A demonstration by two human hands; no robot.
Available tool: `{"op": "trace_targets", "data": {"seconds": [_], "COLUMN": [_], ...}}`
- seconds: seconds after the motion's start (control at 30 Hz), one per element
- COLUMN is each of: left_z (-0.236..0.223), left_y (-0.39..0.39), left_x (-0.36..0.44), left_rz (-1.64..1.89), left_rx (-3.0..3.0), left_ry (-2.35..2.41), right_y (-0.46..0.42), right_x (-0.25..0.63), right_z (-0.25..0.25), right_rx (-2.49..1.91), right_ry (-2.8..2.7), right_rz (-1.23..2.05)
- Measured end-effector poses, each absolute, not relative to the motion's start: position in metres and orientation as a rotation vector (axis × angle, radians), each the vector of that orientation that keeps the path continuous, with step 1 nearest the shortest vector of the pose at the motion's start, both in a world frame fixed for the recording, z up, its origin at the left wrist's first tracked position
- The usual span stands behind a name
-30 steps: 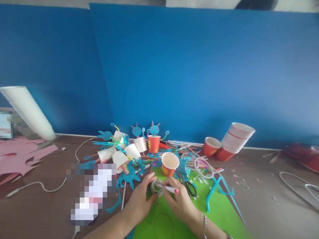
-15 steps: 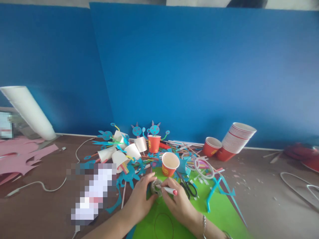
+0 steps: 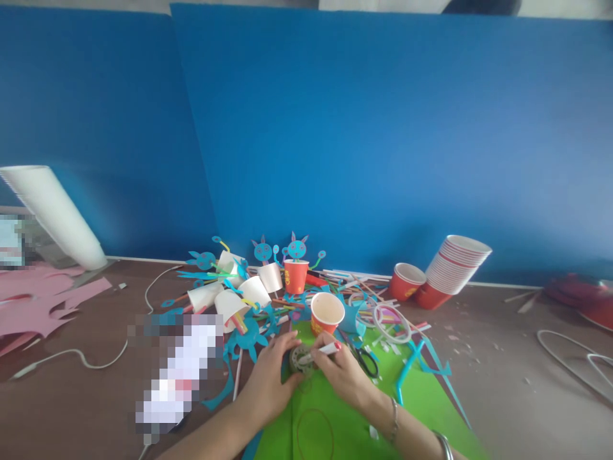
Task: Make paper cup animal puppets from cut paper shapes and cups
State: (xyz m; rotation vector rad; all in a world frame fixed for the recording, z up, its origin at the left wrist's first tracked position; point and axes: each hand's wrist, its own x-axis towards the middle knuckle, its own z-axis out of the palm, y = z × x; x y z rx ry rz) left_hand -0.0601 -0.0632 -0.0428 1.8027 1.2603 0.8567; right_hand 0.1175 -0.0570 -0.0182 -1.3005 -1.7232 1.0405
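Observation:
My left hand [image 3: 268,383] presses a small roll of tape [image 3: 301,360] flat on a green paper sheet [image 3: 345,421], fingers curled round its left side. My right hand [image 3: 342,377] pinches a white marker with a red cap [image 3: 324,350], its tip against the roll's right rim. A drawn circle [image 3: 313,433] lies on the green sheet nearer to me. An upright red paper cup [image 3: 327,314] stands just beyond the hands.
Blue paper cut-outs, white cups and straws [image 3: 239,291] pile up behind. Black scissors [image 3: 366,362] lie right of my hand. Stacked red cups [image 3: 453,265] lean at the back right. A white cable [image 3: 96,364], pink paper [image 3: 33,300] and a blurred patch [image 3: 177,370] are left.
My right hand has moved a little away from me along the roll, and the marker has tilted so its red cap now points up and to the right. My left hand stays put.

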Motion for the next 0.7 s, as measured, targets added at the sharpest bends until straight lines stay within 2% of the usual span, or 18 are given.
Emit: {"op": "trace_targets", "data": {"seconds": [0.37,0.57,0.7], "left_z": [-0.045,-0.04,-0.038], "left_y": [-0.062,-0.061,-0.061], "left_x": [-0.06,-0.061,-0.061], "left_rz": [0.873,0.852,0.868], "left_rx": [1.774,1.83,1.899], "left_ry": [1.285,1.306,1.324], "right_y": [-0.024,-0.022,-0.029], "right_x": [0.104,0.089,0.077], "right_z": [0.021,0.039,0.044], "right_rx": [-1.589,-1.713,-1.598], "right_ry": [-2.142,-2.414,-2.611], "right_rz": [0.89,0.6,0.373]}}
